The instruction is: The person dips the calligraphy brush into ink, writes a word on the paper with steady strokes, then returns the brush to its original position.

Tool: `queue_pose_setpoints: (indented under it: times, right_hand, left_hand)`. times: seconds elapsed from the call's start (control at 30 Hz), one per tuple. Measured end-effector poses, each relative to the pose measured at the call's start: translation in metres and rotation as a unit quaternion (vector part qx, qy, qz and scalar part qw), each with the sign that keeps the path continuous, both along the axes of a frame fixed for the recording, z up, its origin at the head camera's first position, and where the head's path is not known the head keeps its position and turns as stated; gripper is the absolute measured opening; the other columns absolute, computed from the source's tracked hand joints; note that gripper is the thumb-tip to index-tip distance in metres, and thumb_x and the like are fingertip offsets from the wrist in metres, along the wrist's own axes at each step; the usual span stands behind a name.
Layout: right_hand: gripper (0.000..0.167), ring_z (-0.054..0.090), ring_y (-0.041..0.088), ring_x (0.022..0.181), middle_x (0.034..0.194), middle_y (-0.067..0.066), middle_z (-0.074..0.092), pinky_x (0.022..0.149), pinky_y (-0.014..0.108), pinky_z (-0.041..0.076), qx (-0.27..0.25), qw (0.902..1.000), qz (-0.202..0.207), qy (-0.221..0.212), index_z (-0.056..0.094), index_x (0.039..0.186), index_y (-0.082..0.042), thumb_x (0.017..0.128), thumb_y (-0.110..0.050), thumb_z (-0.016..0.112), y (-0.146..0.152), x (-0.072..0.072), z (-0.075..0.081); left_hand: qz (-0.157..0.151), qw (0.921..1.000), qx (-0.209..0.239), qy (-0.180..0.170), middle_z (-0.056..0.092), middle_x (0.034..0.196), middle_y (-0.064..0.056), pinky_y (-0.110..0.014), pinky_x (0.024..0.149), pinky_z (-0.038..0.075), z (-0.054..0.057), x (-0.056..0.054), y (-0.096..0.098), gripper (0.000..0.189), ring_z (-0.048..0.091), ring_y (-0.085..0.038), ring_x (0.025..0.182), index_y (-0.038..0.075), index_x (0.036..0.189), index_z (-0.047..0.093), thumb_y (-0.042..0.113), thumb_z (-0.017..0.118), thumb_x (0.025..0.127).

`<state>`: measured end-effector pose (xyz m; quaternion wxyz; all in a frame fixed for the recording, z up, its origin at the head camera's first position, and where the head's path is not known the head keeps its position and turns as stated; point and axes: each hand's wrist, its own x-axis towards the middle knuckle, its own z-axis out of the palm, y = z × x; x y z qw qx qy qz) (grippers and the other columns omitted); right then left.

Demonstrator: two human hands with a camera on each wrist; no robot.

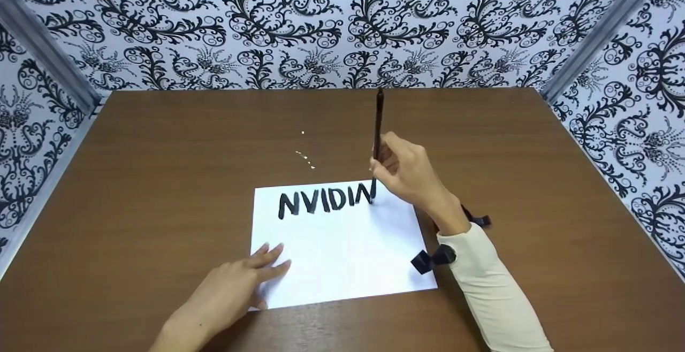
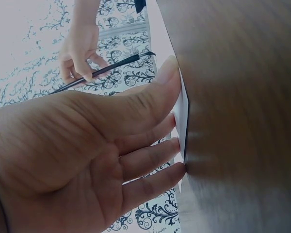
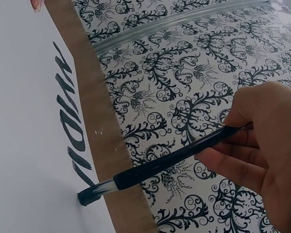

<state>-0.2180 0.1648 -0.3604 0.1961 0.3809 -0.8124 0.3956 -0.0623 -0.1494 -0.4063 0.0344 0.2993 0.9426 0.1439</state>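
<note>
A white sheet of paper (image 1: 342, 255) lies on the table, with bold black letters (image 1: 313, 202) along its upper part. They read NVIDI, followed by slanted strokes where the brush stands. My right hand (image 1: 409, 167) pinches a dark paintbrush (image 1: 378, 122) between thumb and fingers, handle pointing up. In the right wrist view the black, wet-looking bristles (image 3: 88, 196) touch the paper below a pale ferrule (image 3: 106, 186). My left hand (image 1: 230, 288) rests on the sheet's lower left corner, fingers extended. The left wrist view shows its fingertips (image 2: 172, 145) at the paper's edge.
The brown wooden table (image 1: 160, 181) carries a few small pale specks (image 1: 305, 157) beyond the sheet. Patterned black-and-white walls (image 1: 332, 31) enclose the back and sides. Black straps (image 1: 433, 258) stick out around the right wrist, over the sheet's right edge.
</note>
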Motion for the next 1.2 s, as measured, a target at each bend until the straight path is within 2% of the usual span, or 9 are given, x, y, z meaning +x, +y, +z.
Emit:
queue_pose_setpoints:
  times: [0.17,0.37,0.7,1.2]
  right_hand:
    - [0.013,0.066,0.016,0.069,0.081,0.008,0.064,0.059,0.023,0.055,-0.032,0.9993,0.01,0.02,0.055,0.096,0.003,0.085,0.005,0.062,-0.001,-0.001,0.0]
    - [0.013,0.067,0.017,0.071,0.082,0.008,0.064,0.059,0.026,0.056,-0.046,0.9979,0.008,0.045,0.056,0.096,0.003,0.085,0.006,0.063,-0.004,-0.003,-0.004]
    - [0.014,0.068,0.018,0.071,0.084,0.009,0.064,0.061,0.023,0.055,-0.05,0.9984,0.009,0.027,0.055,0.098,0.001,0.086,0.003,0.064,-0.006,-0.005,-0.008]
    - [0.016,0.067,0.017,0.072,0.083,0.01,0.064,0.062,0.021,0.055,-0.036,0.9986,-0.005,0.037,0.054,0.098,0.002,0.086,0.004,0.065,-0.005,-0.007,-0.01]
  left_hand:
    - [-0.001,1.0,-0.004,-0.003,0.046,0.144,-0.009,-0.051,0.073,0.053,0.0,0.0,-0.001,0.068,0.046,-0.032,0.127,0.015,0.132,0.059,0.022,0.08,0.068]
    - [-0.001,1.0,-0.004,-0.002,0.046,0.143,-0.009,-0.051,0.073,0.053,0.0,0.001,-0.001,0.067,0.046,-0.032,0.127,0.014,0.132,0.059,0.023,0.08,0.069]
    - [0.001,0.9999,0.005,-0.012,0.045,0.144,-0.009,-0.051,0.078,0.053,0.001,0.0,0.0,0.066,0.045,-0.034,0.128,0.013,0.131,0.06,0.023,0.079,0.069]
    - [0.001,0.9999,0.009,-0.01,0.045,0.144,-0.009,-0.056,0.075,0.052,0.0,0.001,-0.001,0.067,0.045,-0.033,0.128,0.014,0.131,0.06,0.025,0.079,0.068]
